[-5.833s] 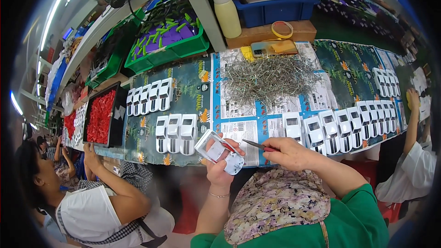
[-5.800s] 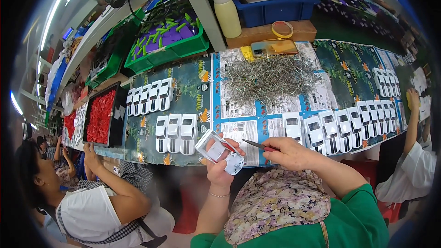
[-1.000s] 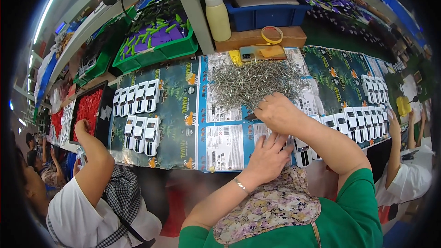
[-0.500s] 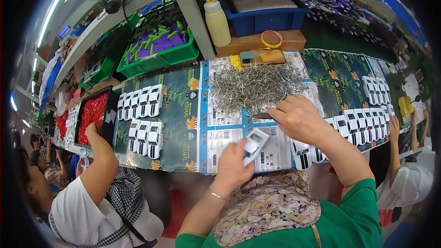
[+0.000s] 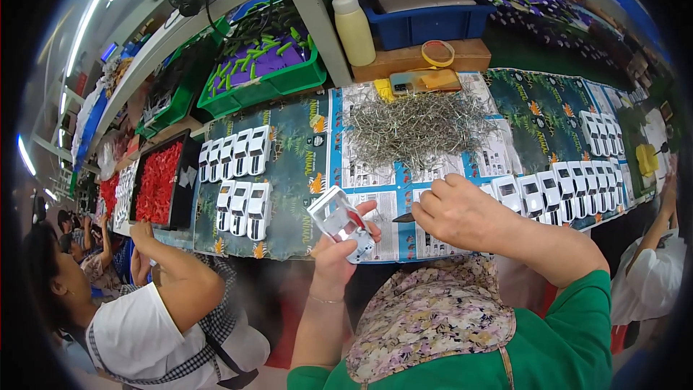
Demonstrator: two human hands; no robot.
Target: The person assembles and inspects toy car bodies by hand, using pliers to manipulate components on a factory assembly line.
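Note:
My left hand [image 5: 336, 260] is closed on a white toy car body [image 5: 339, 222], tilted with its hollow inside showing and something red within. To the right of it, my right hand [image 5: 458, 209] is closed round dark tweezers [image 5: 406, 217], their tip pointing left toward the car body but apart from it. Whether the tip holds a pin is too small to tell. Beyond both hands lies a heap of thin metal pins [image 5: 419, 126] on printed card sheets.
White toy car bodies stand in rows at the left [image 5: 245, 206] and right [image 5: 567, 191]. A black tray of red parts [image 5: 160, 184], green crate [image 5: 271, 87], cream bottle [image 5: 354, 32], phone [image 5: 426, 81] and blue crate [image 5: 433, 25] surround the work area. A co-worker's arm [image 5: 177, 263] is at left.
My left hand has turned the car body over and raised it to the left. My right hand has drawn the tweezers back from the pin heap, toward me.

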